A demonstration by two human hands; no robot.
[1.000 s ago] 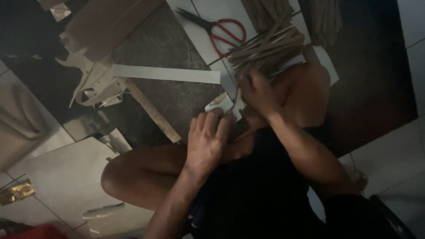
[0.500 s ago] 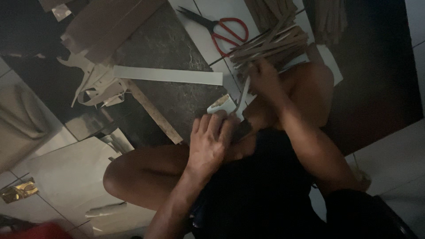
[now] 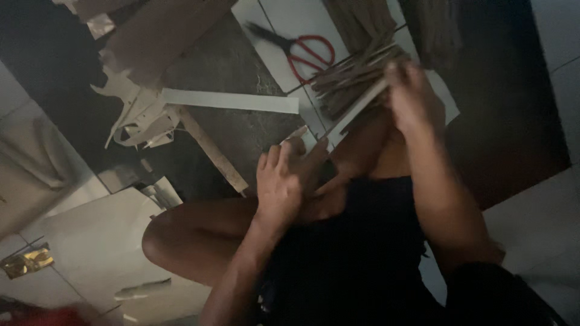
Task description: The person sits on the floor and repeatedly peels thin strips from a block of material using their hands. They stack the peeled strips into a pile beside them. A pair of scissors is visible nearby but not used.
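A thin stick [image 3: 356, 110] was pinched in the right hand [image 3: 414, 99] beside the far stick bundle [image 3: 353, 75], the left hand [image 3: 284, 181] lay loosely open, and snapping could have followed hard bending.

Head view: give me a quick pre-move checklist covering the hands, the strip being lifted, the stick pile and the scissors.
1. Right hand grips a pale strip: ok, though blurred.
2. Left hand rests by the knee, touching a small pale piece: ok; whether it grips it, cannot tell.
3. Strip free of the stick pile: cannot tell, they overlap.
4. Red-handled scissors lie on the tile, away from both hands: ok.
5. Long white strip lies flat, untouched: ok.
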